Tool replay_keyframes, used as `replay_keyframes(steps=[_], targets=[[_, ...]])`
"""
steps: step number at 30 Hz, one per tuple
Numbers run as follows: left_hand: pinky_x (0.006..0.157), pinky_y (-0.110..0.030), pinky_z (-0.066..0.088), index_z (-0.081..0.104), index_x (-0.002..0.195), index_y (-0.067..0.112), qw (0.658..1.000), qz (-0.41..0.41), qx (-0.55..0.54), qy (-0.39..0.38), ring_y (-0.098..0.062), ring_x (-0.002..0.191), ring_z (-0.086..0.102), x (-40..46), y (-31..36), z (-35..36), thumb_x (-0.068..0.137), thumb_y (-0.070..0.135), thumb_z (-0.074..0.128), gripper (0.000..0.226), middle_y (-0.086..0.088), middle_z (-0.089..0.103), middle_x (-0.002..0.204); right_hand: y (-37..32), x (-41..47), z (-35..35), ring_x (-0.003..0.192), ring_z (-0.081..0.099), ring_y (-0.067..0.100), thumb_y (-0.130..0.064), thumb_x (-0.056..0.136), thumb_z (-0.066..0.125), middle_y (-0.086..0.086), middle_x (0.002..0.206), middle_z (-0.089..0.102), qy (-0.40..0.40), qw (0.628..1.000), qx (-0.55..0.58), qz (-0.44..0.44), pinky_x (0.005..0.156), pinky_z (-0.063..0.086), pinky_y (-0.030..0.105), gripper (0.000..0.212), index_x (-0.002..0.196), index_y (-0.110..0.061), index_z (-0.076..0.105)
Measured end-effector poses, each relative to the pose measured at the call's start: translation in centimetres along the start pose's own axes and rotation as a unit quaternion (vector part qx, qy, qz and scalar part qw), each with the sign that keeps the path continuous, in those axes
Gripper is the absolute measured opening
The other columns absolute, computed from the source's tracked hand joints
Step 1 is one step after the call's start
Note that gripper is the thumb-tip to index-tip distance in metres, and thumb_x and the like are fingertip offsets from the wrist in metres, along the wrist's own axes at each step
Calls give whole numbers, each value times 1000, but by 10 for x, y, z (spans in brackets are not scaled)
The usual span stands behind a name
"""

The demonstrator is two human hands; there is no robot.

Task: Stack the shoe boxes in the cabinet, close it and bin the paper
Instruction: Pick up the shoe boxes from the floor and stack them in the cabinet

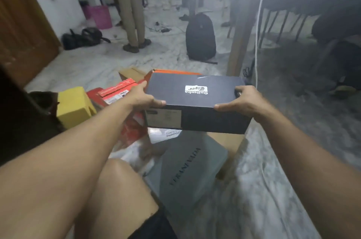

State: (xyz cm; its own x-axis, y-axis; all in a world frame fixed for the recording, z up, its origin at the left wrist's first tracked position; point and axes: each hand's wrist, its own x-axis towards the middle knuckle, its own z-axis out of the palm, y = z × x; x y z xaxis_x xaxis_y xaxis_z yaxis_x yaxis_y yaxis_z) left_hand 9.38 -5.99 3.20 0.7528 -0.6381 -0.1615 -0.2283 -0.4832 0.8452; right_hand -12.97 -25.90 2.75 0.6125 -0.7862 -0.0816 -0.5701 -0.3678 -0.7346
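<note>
A dark navy shoe box (195, 105) with a white logo on its lid is held in the air over the floor. My left hand (144, 96) grips its left edge, thumb on the lid. My right hand (240, 100) grips its right edge the same way. Under and near it lie a grey shoe box (187, 172), a red box (117, 100) with an open flap, an orange box (175, 72) behind, and a yellow box (74, 105) on the left. White crumpled paper (132, 152) lies by my knee. The cabinet is not clearly seen.
A brown wooden door (23, 29) stands at the left. A person's legs (132, 13) stand further back, near a pink bin (101, 15) and a black bag (82, 38). A black backpack (201, 37) and a wooden table leg (242, 33) stand ahead; cables lie on the marble floor.
</note>
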Motion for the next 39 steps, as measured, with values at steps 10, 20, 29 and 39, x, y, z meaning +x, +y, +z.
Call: replay_keyframes(steps=[10,20,29,39], targets=[[93,-27,46,32,148,4,992,-65,-19,103,-17,109,56,-58,-57,-123,65,29,89,104,-5,52,138,-122,3,74,58,56,18,-46,47,93,5,64,62,-99,988,-43,-108,56,41,28,55,72,-5,66],[96,-34,48,42,143,7,970,-139,-24,200,-20,110,58,-138,-120,-202,63,27,89,95,-2,58,128,-204,-47,146,81,60,17,-31,58,93,-3,83,63,-173,961,-55,-210,64,46,29,59,105,-8,67],[94,-36,42,37,147,11,940,-214,-31,265,-25,129,46,-207,-173,-271,63,29,89,101,-5,45,145,-272,-83,236,80,58,15,-40,53,93,-5,84,62,-225,928,-96,-282,61,42,24,63,101,-13,64],[111,-38,33,34,148,12,871,-293,-78,387,-27,137,37,-277,-253,-345,58,20,92,108,-10,37,151,-363,-127,361,84,59,16,-42,50,93,-6,89,62,-318,849,-139,-399,69,46,24,63,97,-21,57]])
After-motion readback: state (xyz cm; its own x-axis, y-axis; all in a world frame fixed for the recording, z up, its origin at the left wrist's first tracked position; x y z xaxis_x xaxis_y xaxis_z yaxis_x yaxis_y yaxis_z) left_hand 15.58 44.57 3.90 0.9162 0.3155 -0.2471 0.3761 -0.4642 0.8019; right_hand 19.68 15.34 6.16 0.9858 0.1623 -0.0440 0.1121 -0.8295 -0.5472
